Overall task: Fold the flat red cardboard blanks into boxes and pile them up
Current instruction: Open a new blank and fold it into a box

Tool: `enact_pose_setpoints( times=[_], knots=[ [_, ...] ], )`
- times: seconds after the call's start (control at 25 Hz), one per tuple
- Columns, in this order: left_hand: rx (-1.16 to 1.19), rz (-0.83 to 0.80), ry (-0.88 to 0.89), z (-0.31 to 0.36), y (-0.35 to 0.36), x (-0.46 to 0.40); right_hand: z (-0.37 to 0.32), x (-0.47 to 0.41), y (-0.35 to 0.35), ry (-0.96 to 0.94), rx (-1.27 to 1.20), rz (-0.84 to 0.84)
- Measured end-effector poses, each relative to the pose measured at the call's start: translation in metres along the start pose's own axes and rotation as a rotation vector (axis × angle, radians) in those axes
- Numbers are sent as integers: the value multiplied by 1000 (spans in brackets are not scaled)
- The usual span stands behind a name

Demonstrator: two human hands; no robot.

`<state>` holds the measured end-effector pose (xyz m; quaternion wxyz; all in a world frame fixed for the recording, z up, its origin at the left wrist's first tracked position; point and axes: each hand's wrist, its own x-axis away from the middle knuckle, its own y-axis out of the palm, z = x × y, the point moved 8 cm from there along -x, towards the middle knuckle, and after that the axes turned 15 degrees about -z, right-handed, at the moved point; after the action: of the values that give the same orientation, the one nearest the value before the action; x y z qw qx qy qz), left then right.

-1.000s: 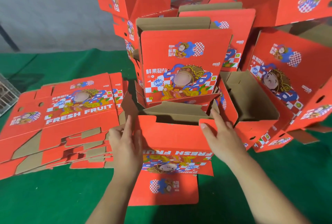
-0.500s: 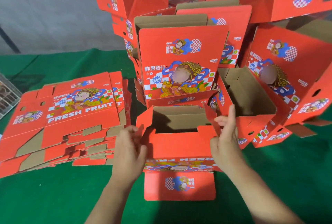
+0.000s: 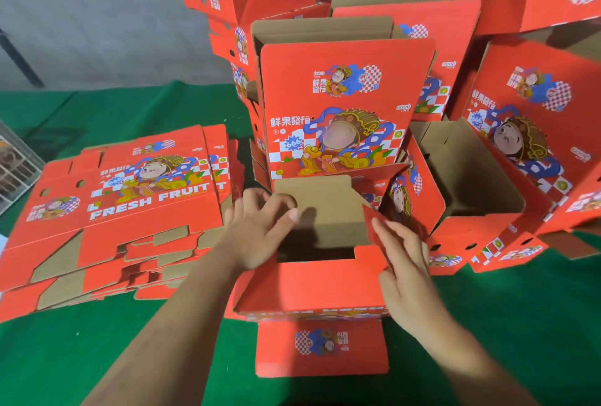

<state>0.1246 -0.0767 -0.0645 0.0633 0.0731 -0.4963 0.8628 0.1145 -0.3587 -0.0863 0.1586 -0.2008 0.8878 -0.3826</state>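
- At the middle of the green table, the left hand lies flat on a brown inner flap of the half-folded box; its fingers are spread and fairly straight, pressing the flap rather than clasping it.
- The right hand is at the box's right edge, fingers straight and laid against a red side flap that stands up at a slant; whether the thumb pinches the flap from behind cannot be told.
- That box sits open-topped between both forearms, its near wall red, with a printed red flap lying flat on the table toward the person.
- Just left of the box lies a stack of flat blanks, the top one printed "FRESH FRUIT", lower ones fanned out at the near edge.
- Directly behind the box stands a pile of folded boxes, several high, leaning against each other.
- To the right, another folded box lies tipped with its brown inside showing, more red boxes beyond it.
- At the far left edge a wire crate is partly in view.
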Motion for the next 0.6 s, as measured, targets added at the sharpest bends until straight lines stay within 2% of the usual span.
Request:
enact_pose_setpoints(
  times=[0.08,0.16,0.24,0.32,0.4,0.48,0.52,0.6],
  knots=[
    [-111,-1,-56,0,7,-9,7,5,14,-2,34,-100],
    [-106,105,-82,3,11,-6,14,10,32,31,61,-232],
    [-44,214,-59,8,15,0,23,10,32,71,42,-204],
    [-88,275,59,15,16,8,28,3,21,121,-24,-88],
    [-155,225,203,15,21,20,33,-6,12,205,-174,17],
    [-140,121,278,5,35,34,39,-15,11,307,-311,44],
    [-116,83,264,-1,42,40,41,-20,17,357,-341,-9],
    [-121,145,147,-8,46,45,39,-29,28,410,-212,-187]
  ],
)
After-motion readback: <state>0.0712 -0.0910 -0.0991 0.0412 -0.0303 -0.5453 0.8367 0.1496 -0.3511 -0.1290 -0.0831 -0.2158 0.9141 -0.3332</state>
